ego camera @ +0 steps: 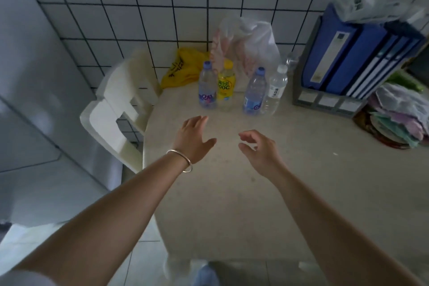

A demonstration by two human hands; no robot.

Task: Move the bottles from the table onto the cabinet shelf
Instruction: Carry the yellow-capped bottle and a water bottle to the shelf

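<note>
Several bottles stand upright in a row at the back of the beige table [220,193]: a clear bottle with a blue cap and pink-blue label [207,87], a yellow drink bottle [225,85], a blue-capped water bottle [254,93] and a clear white-capped bottle [275,90]. My left hand [193,138], with a silver bangle on the wrist, reaches out over the table a short way in front of the left pair, fingers spread and empty. My right hand [260,150] hovers beside it, fingers curled loosely apart, holding nothing. The cabinet shelf is not in view.
Behind the bottles lie a yellow bag [178,68] and a white plastic bag [246,40] against the tiled wall. A grey file rack with blue binders [355,58] stands at the right, folded cloths [394,121] beside it. A white plastic chair [118,109] sits left of the table.
</note>
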